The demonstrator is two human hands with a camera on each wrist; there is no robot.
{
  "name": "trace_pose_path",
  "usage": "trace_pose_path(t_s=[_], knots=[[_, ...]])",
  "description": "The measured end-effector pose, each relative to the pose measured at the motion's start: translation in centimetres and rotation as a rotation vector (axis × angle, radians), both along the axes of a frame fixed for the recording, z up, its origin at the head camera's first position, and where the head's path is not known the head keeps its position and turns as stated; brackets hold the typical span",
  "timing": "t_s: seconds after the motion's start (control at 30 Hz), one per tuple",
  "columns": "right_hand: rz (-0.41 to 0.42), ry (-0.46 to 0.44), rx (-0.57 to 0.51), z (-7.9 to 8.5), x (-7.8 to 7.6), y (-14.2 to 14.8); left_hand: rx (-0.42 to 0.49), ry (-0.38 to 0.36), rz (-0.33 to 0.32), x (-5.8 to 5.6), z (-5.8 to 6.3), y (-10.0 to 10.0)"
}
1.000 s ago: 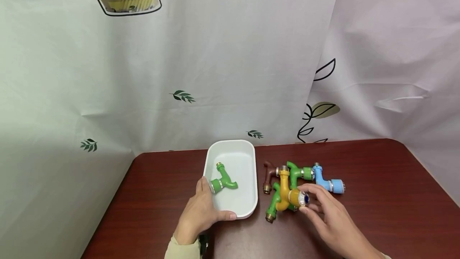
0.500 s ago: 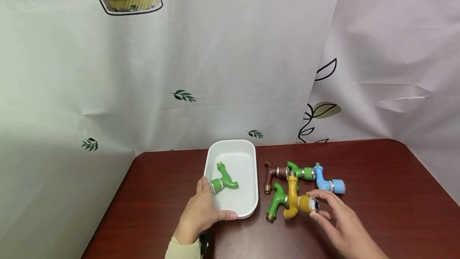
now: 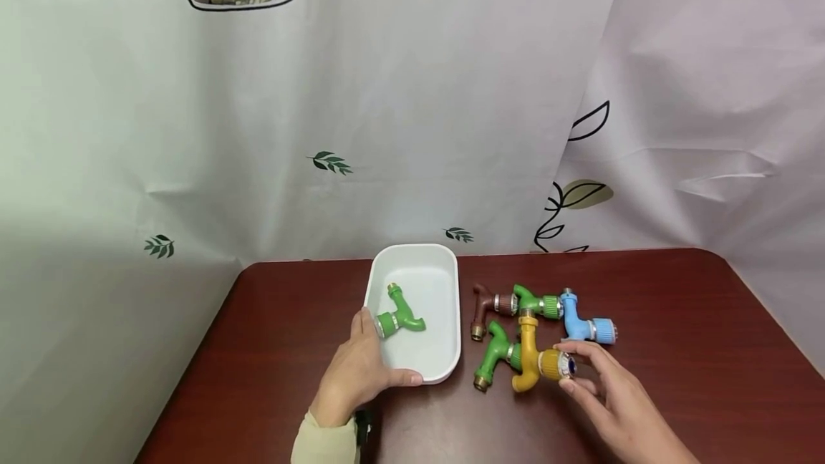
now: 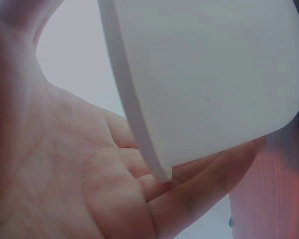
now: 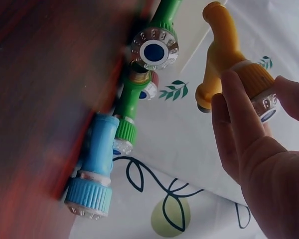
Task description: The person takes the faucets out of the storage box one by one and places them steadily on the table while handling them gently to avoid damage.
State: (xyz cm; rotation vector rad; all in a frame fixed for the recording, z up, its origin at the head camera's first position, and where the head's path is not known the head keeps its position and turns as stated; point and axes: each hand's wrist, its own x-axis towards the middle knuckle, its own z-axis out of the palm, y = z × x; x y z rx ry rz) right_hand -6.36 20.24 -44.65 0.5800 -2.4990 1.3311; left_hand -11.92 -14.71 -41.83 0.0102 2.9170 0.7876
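My right hand [image 3: 615, 399] pinches a yellow tap [image 3: 528, 353] by its ribbed handle end, between thumb and fingers. In the right wrist view the yellow tap [image 5: 222, 50] is raised off the table. Around the near left corner of a white plastic tray [image 3: 445, 364] my left hand [image 3: 357, 371] is spread, thumb at the near rim and fingers along the left side. The left wrist view shows those fingers [image 4: 199, 194] against the tray's outer wall [image 4: 214, 89]. Inside the tray lies a green tap [image 3: 406, 313].
Right of the tray lie a brown tap [image 3: 483, 306], a green tap [image 3: 495, 355], another green tap [image 3: 528, 299] partly behind the yellow one, and a blue tap [image 3: 576, 319]. They sit on a dark red wooden table [image 3: 303, 306], with a printed pale curtain [image 3: 387, 92] behind.
My right hand has drawn the yellow tap rightward and slightly toward me, off the other taps, uncovering more of the brown and near green ones. My left hand stays at the tray.
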Motion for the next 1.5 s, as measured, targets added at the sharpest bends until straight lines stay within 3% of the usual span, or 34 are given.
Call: trace_pose_path(t_s=[0.33, 0.53, 0.93, 1.3, 1.5], knots=[[-0.042, -0.061, 0.068, 0.7, -0.2, 1.7, 0.004, -0.031, -0.003, -0.1, 0.4, 0.2], [-0.075, -0.164, 0.088, 0.7, -0.5, 1.8, 0.004, -0.047, 0.004, -0.1, 0.5, 0.0], [-0.074, -0.277, 0.146, 0.7, -0.9, 2.1, 0.003, -0.057, -0.003, -0.1, 0.8, -0.1], [-0.074, -0.359, 0.161, 0.2, -1.1, 2.2, -0.003, -0.083, -0.007, -0.2, 0.6, -0.4], [-0.081, -0.349, 0.187, 0.1, -1.3, 2.4, -0.001, -0.088, -0.022, -0.4, 0.6, -0.4]])
